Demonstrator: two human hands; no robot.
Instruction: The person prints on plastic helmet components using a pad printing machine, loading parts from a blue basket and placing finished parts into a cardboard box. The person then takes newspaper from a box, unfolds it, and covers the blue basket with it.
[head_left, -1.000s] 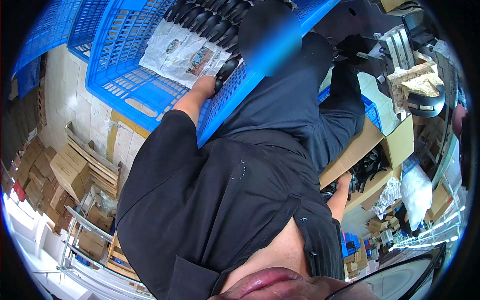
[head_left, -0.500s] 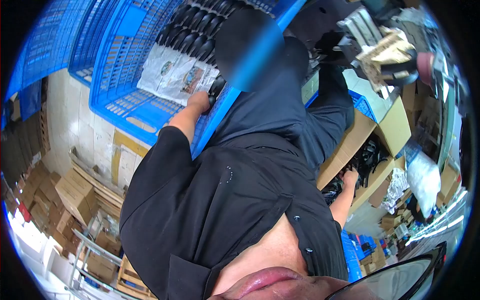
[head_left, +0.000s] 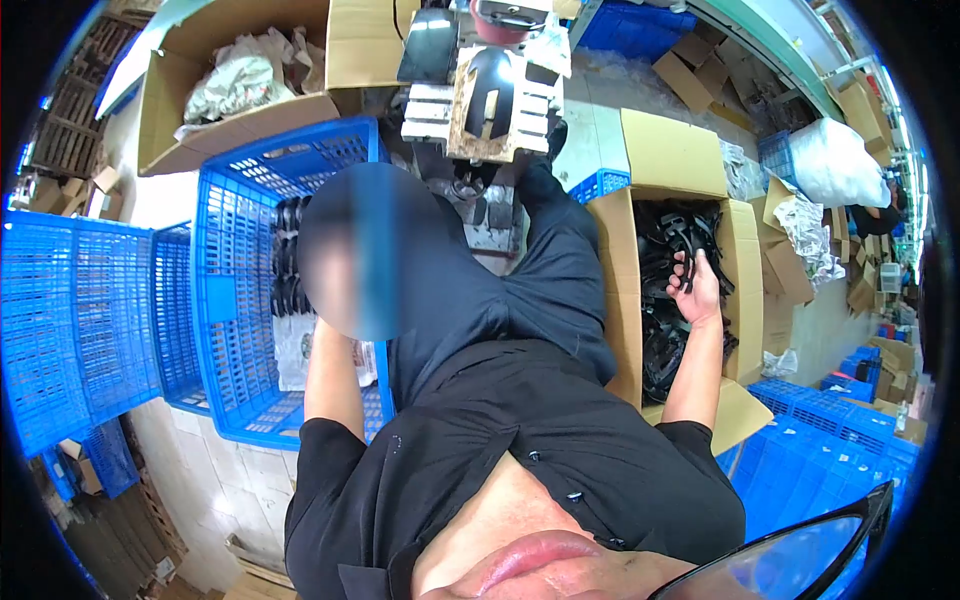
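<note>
My right hand [head_left: 697, 290] is over the cardboard box [head_left: 742, 290] on the right, its fingers closed on a thin black curved part [head_left: 688, 258]. Many black parts [head_left: 665, 345] lie loosely heaped in that box. On the left, my left forearm reaches over the blue crate [head_left: 228, 375]. A blurred disc covers my left hand [head_left: 335, 285], so its fingers and anything in them cannot be made out. Inside the crate, black curved pieces [head_left: 287, 265] stand in a stack beside a printed white sheet [head_left: 292, 350].
Ahead stands a machine fixture [head_left: 488, 105] with a black curved piece on it. An open carton [head_left: 160, 125] with crumpled wrapping is at the upper left. More blue crates [head_left: 80, 320] line the left side. A white plastic bag [head_left: 838, 165] lies at the right.
The view has swung round, bringing the machine to the top centre. My right hand has risen from among the black parts with one in its fingers. My left hand has become hidden by the blur.
</note>
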